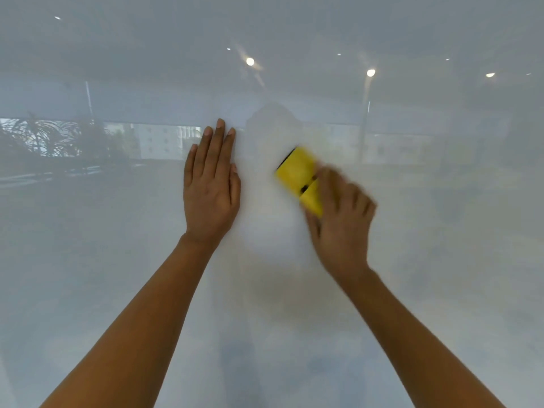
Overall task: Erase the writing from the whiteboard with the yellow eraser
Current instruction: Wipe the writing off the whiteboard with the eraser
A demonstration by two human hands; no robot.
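Note:
The glossy whiteboard (117, 260) fills the whole view. I see no writing on it. My right hand (341, 219) grips the yellow eraser (297, 172) by its lower end and presses it against the board, just right of centre. The eraser has a black pad edge and is blurred by motion, as is the hand. My left hand (210, 184) lies flat on the board, fingers together and pointing up, a short way left of the eraser and not touching it.
The board mirrors the room behind me: ceiling lights (250, 61), a window band with plants (44, 136) at the left and a pale silhouette (273, 128) at centre. No board edge or tray shows.

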